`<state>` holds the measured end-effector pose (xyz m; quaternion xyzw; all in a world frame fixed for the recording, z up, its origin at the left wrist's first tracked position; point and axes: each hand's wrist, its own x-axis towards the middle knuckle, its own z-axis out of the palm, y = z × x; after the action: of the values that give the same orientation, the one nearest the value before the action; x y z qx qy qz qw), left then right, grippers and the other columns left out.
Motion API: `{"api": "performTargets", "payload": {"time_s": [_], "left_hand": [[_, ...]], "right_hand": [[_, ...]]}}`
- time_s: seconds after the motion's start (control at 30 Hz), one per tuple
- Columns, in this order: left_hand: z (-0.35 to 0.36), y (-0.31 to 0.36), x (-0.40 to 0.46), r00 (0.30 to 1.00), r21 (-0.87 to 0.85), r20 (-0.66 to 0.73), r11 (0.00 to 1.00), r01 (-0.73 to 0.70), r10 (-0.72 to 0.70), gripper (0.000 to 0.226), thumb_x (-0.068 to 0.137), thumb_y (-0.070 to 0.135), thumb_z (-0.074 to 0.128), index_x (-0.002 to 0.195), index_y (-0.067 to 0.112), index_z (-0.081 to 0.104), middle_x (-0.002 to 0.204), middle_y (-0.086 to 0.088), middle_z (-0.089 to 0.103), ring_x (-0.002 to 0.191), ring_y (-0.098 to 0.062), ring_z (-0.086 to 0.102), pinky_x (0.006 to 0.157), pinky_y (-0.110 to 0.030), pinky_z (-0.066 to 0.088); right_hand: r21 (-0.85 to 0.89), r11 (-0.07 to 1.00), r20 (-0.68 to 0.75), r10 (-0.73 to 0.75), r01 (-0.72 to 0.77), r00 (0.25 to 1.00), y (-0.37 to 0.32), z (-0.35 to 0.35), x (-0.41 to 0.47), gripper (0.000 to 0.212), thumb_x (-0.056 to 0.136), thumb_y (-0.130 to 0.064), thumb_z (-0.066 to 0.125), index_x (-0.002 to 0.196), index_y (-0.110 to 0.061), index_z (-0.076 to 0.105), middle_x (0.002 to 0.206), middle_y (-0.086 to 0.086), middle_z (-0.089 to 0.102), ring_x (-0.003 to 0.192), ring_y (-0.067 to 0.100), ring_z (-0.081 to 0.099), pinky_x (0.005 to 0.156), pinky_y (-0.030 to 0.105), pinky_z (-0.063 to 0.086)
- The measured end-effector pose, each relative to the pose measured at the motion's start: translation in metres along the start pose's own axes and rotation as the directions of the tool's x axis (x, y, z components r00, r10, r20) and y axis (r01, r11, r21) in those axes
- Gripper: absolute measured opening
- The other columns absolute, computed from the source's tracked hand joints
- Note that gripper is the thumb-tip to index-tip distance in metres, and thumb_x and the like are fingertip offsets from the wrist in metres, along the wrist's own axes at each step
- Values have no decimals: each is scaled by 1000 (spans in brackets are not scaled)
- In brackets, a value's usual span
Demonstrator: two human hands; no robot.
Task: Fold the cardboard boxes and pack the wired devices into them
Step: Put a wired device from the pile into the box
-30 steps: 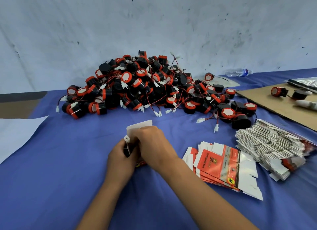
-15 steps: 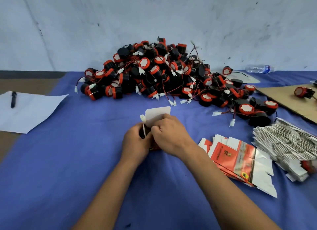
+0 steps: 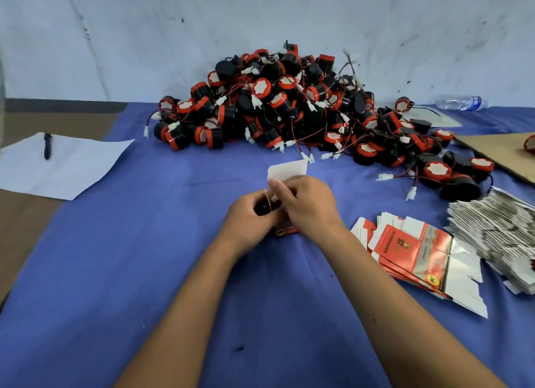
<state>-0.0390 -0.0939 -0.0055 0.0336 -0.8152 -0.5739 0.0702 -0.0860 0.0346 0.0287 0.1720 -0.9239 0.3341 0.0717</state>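
A small red cardboard box [image 3: 285,230] stands on the blue cloth between both my hands, its white top flap [image 3: 288,170] sticking up open. My left hand [image 3: 246,218] grips the box's left side. My right hand [image 3: 307,205] covers its top and right side, thumb at the opening. Something black shows inside the opening; I cannot tell more. A large pile of black-and-red wired devices [image 3: 289,104] lies behind. Flat red box blanks [image 3: 411,251] lie to the right of my right forearm.
A stack of silvery flat blanks [image 3: 492,231] sits at the far right. A white paper sheet [image 3: 63,167] with a pen [image 3: 47,146] lies at the left. A brown cardboard sheet [image 3: 498,153] and a plastic bottle [image 3: 460,102] are at the back right.
The view has swung left, bringing the paper and pen into sight. Both hands stay on the box; the white connector seen beside the flap earlier is now out of sight.
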Motion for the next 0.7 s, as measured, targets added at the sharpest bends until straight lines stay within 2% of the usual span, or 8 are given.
{"api": "performTargets", "payload": {"time_s": [0.07,0.13,0.2,0.33,0.47,0.57,0.63,0.7], "left_hand": [[-6,-2,-2,994,-7,106,1000,-11,12,29,81,23,89,101,12,72,94,-7,76,91,-23,72,90,-46,59],[-6,-3,-4,996,19,82,999,-39,37,33,75,17,92,102,17,74,94,0,77,93,-18,73,92,-44,59],[-4,-5,-3,998,57,26,997,-52,51,36,72,17,94,102,20,74,95,5,78,93,-14,73,91,-42,59],[-3,-9,0,998,72,19,996,-60,58,38,68,21,96,98,25,75,89,12,78,86,-6,73,85,-35,60],[-5,-10,1,997,63,45,996,-66,63,40,63,25,96,95,15,74,90,7,78,88,-12,74,88,-41,61],[-7,-11,1,997,40,55,997,-61,59,42,59,23,93,95,11,74,91,4,79,91,-15,75,90,-42,61],[-8,-11,1,996,41,63,997,-63,60,39,61,18,91,95,11,74,92,5,79,92,-14,75,91,-42,61],[-7,-12,1,995,40,71,996,-80,77,33,67,11,90,96,14,75,93,4,79,92,-14,75,91,-41,61]], "right_hand": [[-88,994,42,-64,68,997,5,-1,3,51,102,-44,53,55,-25,54,72,1,62,83,30,59,76,41,47],[-229,967,60,-98,109,993,8,3,3,45,102,-46,53,64,-25,65,80,1,54,93,31,48,88,42,41],[-256,961,22,-100,102,995,11,9,-3,38,101,-45,55,85,-22,80,90,0,52,98,28,40,91,39,40],[-39,982,-43,-186,184,982,15,8,-16,15,97,-24,65,96,-23,80,94,-7,71,94,21,58,83,38,49],[-16,981,39,-194,195,980,10,-6,-17,12,91,-12,63,89,-16,74,83,-1,73,84,26,63,83,41,51],[-54,960,165,-262,274,951,5,-22,-17,15,86,-2,61,88,-11,73,80,3,72,80,28,63,77,42,53],[-120,939,178,-300,323,937,-1,-26,-14,12,82,1,59,86,-6,69,80,7,67,78,30,60,70,46,50],[-235,917,204,-277,322,939,-8,-23,-13,9,83,1,55,83,-6,61,84,10,65,81,33,58,72,47,50]]}}
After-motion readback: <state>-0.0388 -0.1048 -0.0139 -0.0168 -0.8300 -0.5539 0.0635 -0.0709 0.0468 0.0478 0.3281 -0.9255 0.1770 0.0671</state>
